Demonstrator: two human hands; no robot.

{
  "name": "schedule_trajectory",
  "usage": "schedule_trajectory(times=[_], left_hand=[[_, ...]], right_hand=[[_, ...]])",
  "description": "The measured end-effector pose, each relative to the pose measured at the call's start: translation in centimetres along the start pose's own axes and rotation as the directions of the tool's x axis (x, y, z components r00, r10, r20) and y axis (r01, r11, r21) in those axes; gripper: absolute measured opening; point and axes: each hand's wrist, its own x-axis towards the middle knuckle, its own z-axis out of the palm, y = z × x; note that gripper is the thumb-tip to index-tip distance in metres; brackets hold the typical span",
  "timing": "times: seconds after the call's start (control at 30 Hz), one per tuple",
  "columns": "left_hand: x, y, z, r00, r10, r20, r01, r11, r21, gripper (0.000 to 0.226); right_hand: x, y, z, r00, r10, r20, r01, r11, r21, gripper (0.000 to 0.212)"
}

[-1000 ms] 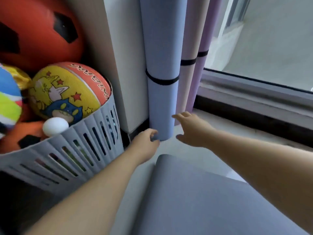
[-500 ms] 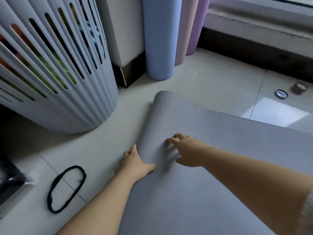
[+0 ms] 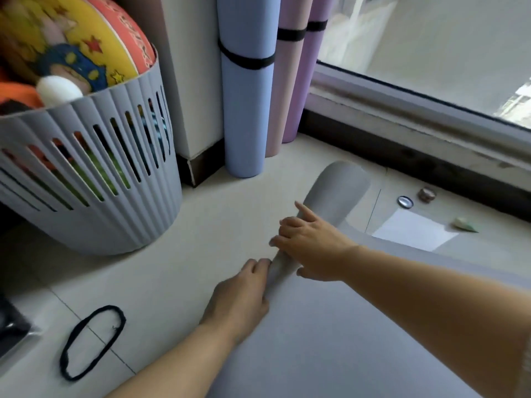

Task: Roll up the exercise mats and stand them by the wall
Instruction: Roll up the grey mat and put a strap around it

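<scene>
A: Looking at the grey mat first. Lying flat on the floor, filling the near right side, and curling up into a thin tube along its far left edge

B: Pointing which way, that tube?

A: Slanting from near left up to far right, heading for the window frame. Looking fatter at the far end than under the hands

B: Getting held how?

A: Getting gripped on top by the right hand, with fingers bent over the tube and one finger sticking out straight. Getting pinched at the near tip by the left hand, with fingers curled in on the edge

B: Sitting closer to which hand, then?

A: Touching both. Reaching further along with the right, staying at the near tip with the left, and leaving the fat far end with no hand on it

B: Guessing at the next bit?

A: Probably rolling sideways to the tube, back over the flat part toward the near right, and maybe sliding the right hand out for squeezing that loose end too

B: And going where after?

A: Likely standing up by the wall, beside the blue mat, the pink mat and the purple mat, all standing there tied round the middle. Spotting a black band lying loose on the floor left of the left hand, and a basket of balls past that
</scene>
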Motion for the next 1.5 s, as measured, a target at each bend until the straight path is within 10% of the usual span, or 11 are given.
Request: schedule_trajectory(times=[0.27, 0.67, 0.9, 1.37, 1.5], left_hand=[[-4.2, 7.6, -14.2, 0.92, 0.255, -0.299, -0.19, 0.955, 0.228, 0.048], [-22.0, 19.5, -42.4, 0.445, 0.605, -0.661, -0.138, 0.775, 0.616, 0.035], [-34.3, 25.0, -38.8, 0.682, 0.607, -0.408, -0.213, 0.698, 0.683, 0.042], [-42.4, 28.5, -21.8, 0.56, 0.807, -0.188, -0.62, 0.558, 0.552, 0.043], [-42.2, 26.5, -21.5, 0.815, 0.579, -0.016, -0.543, 0.774, 0.326, 0.054]], right_hand=[[-12.9, 1.0, -14.7, 0.933, 0.314, -0.176, -0.309, 0.949, 0.056, 0.022], [-31.9, -4.0, -42.4, 0.562, 0.488, -0.668, -0.512, 0.84, 0.183, 0.02], [-42.5, -12.2, -40.0, 0.642, 0.576, -0.506, -0.561, 0.803, 0.202, 0.029], [-53.0, -23.0, -26.2, 0.698, 0.668, -0.257, -0.601, 0.742, 0.297, 0.057], [-54.2, -21.8, -24.5, 0.755, 0.653, 0.067, -0.638, 0.705, 0.309, 0.057]])
